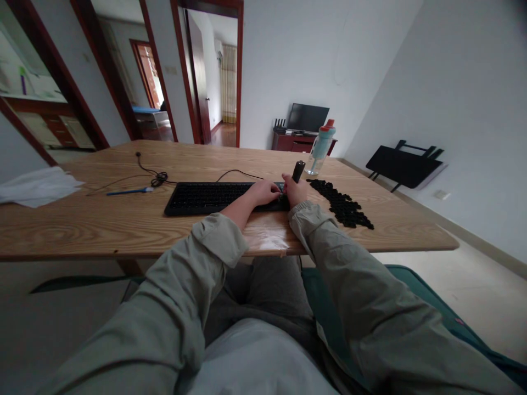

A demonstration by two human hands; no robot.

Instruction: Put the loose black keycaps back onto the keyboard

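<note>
A black keyboard lies along the front of the wooden table. My right hand is closed around an upright black-handled tool at the keyboard's right end; the tool's lower tip is hidden by my fingers. Right beside it, my left hand rests over the keyboard's right part with its fingers curled together, and whatever they pinch is too small to make out. A spread of loose black keycaps lies on the table to the right of my right hand.
Left of the keyboard are a blue brush, a coiled black cable and white tissue. A water bottle stands behind the keycaps. The wooden table's front edge runs just before my lap.
</note>
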